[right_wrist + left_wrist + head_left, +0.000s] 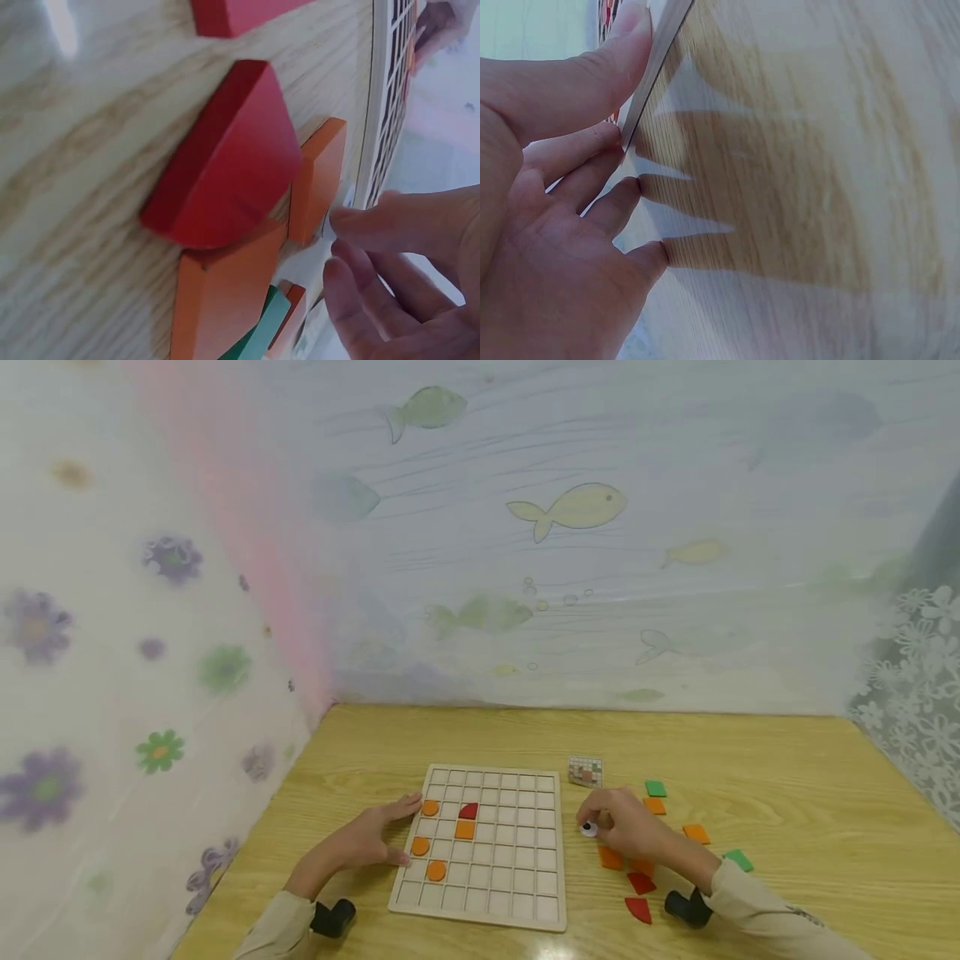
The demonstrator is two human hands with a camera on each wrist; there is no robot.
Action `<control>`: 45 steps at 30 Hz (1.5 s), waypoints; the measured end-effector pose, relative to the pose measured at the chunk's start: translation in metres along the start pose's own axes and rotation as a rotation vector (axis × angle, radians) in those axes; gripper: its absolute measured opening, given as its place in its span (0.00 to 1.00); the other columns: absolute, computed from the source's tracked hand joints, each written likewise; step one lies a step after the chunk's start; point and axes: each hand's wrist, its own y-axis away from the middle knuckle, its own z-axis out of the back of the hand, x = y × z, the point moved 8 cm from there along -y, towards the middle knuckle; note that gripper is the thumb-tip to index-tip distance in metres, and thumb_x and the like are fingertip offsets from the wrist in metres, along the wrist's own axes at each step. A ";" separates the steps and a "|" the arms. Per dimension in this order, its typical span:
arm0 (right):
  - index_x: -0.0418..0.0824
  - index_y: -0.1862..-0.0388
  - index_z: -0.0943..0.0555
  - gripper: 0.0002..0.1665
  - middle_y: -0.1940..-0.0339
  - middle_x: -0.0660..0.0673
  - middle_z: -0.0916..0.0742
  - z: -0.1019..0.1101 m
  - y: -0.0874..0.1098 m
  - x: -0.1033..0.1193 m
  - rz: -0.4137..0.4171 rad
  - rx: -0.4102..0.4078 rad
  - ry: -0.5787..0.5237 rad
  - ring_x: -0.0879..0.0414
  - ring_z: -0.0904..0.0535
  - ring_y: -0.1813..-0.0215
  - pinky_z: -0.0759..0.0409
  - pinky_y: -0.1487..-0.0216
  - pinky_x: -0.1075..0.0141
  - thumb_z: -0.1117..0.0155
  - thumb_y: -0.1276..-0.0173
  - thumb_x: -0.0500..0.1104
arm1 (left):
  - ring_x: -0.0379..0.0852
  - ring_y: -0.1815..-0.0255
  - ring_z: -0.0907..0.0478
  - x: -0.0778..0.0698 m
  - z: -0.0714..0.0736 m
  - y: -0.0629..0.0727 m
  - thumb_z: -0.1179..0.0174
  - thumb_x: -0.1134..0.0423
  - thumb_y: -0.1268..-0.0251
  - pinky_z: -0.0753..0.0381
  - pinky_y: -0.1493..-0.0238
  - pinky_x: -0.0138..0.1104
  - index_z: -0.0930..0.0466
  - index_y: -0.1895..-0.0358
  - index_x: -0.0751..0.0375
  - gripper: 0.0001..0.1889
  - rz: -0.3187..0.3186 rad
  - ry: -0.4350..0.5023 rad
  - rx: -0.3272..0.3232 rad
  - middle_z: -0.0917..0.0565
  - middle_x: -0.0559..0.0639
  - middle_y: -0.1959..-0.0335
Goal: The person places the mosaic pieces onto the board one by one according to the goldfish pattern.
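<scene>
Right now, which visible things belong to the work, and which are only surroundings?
Likely work:
- grid board, touched by left hand
- white black-dotted piece, pinched by right hand
- coloured pieces
- small patterned card

Only surroundings:
- fish-patterned backdrop
- white lace

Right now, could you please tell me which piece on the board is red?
The quarter-circle just beyond the orange square; the three discs are orange too.

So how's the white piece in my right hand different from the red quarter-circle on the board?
The white piece has a black spot; the red quarter-circle looks plain. The white piece is in your right hand, off the wooden grid board; the red quarter-circle lies in a board cell. Both are small pieces.
</scene>
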 end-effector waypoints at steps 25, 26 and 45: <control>0.39 0.73 0.16 0.05 0.78 0.52 0.20 -0.010 -0.010 0.002 -0.070 -0.027 0.061 0.66 0.30 0.77 0.26 0.76 0.71 0.31 0.47 0.30 | 0.63 0.28 0.51 0.000 0.000 0.002 0.28 0.56 0.51 0.48 0.34 0.57 0.43 0.29 0.67 0.47 -0.016 0.018 -0.016 0.46 0.64 0.27; 0.38 0.73 0.16 0.05 0.78 0.52 0.20 -0.010 -0.010 0.003 -0.062 -0.030 0.062 0.66 0.29 0.77 0.26 0.76 0.71 0.32 0.47 0.30 | 0.63 0.28 0.51 0.000 0.000 0.001 0.28 0.56 0.51 0.48 0.34 0.57 0.43 0.29 0.68 0.47 -0.017 0.021 -0.015 0.46 0.64 0.27; 0.35 0.72 0.16 0.04 0.74 0.47 0.19 -0.011 -0.015 0.032 0.023 -0.083 0.013 0.65 0.25 0.76 0.25 0.77 0.72 0.31 0.47 0.31 | 0.63 0.28 0.50 -0.001 0.000 0.000 0.28 0.58 0.51 0.48 0.34 0.57 0.43 0.29 0.67 0.46 -0.013 0.013 -0.015 0.46 0.65 0.27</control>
